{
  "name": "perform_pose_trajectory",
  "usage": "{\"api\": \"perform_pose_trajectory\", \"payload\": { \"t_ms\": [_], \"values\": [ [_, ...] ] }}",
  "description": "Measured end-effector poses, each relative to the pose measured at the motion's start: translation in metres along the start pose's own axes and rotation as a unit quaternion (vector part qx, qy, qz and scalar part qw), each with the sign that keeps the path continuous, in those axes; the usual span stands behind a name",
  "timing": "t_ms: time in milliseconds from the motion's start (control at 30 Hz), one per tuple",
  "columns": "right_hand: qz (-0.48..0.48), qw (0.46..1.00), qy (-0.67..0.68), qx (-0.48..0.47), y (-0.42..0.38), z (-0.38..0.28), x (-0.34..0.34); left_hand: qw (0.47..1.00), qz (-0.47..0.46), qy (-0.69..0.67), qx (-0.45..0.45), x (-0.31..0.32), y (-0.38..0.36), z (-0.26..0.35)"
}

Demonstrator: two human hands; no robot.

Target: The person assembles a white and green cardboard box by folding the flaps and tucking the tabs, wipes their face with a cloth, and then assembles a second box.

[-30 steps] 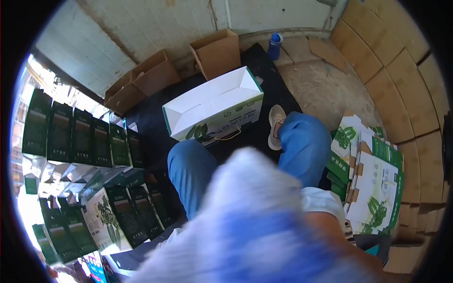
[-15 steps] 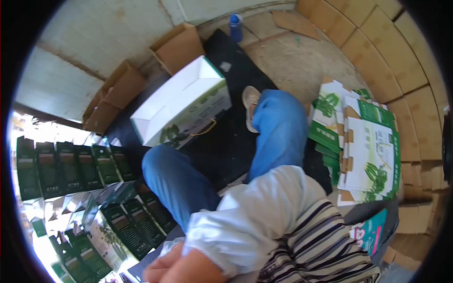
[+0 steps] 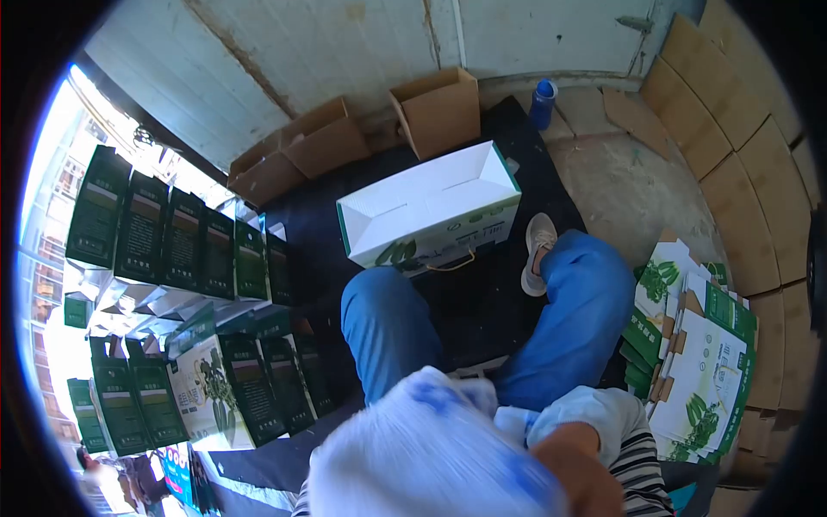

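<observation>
A bulky white bundle with blue patches point(image 3: 431, 457), blurred and like a plastic bag, fills the bottom centre over my lap. My right hand point(image 3: 579, 470) is at the bundle's right edge, below a pale blue sleeve. Its fingers are smeared and partly hidden, closed around the bundle's edge. My left hand is out of sight. Beyond my knees, a white and green carton point(image 3: 431, 202) lies with its open side up, its yellow cord handle point(image 3: 452, 261) facing me.
Dark green boxes point(image 3: 181, 237) stand in rows at left. Flattened printed cartons point(image 3: 702, 366) are stacked at right, near a wall of brown boxes point(image 3: 732, 198). Open brown cartons point(image 3: 439, 112) line the back wall. A blue bottle point(image 3: 542, 105) stands near the black mat's point(image 3: 482, 319) far corner.
My right hand has swung from the lower left across to the right. The white bundle now covers my lap. The view has turned left, so the scene sits farther right.
</observation>
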State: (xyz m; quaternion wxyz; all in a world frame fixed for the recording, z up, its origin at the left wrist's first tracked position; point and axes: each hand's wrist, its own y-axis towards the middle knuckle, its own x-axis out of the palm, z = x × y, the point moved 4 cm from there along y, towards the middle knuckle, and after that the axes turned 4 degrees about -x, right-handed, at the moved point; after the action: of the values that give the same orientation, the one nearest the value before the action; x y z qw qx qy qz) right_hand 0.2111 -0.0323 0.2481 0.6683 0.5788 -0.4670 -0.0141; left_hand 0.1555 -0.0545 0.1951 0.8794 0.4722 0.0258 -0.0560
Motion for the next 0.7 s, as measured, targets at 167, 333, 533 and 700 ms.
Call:
{"api": "perform_pose_trajectory", "payload": {
  "t_ms": [167,333,533,700],
  "values": [
    [-0.026,0.975,-0.064,0.214,0.002,-0.012,0.002,1.000,0.023,0.006,0.005,0.008,0.006,0.003],
    [0.057,0.955,-0.171,0.235,-0.013,-0.022,-0.017,0.999,0.049,0.013,0.018,0.021,0.005,0.006],
    [0.109,0.931,-0.262,0.230,-0.022,-0.029,-0.021,0.997,0.068,0.017,0.031,0.017,-0.003,0.010],
    [0.102,0.929,-0.284,0.212,-0.023,-0.029,-0.022,0.995,0.092,0.013,0.022,0.008,-0.008,0.010]
  ]
}}
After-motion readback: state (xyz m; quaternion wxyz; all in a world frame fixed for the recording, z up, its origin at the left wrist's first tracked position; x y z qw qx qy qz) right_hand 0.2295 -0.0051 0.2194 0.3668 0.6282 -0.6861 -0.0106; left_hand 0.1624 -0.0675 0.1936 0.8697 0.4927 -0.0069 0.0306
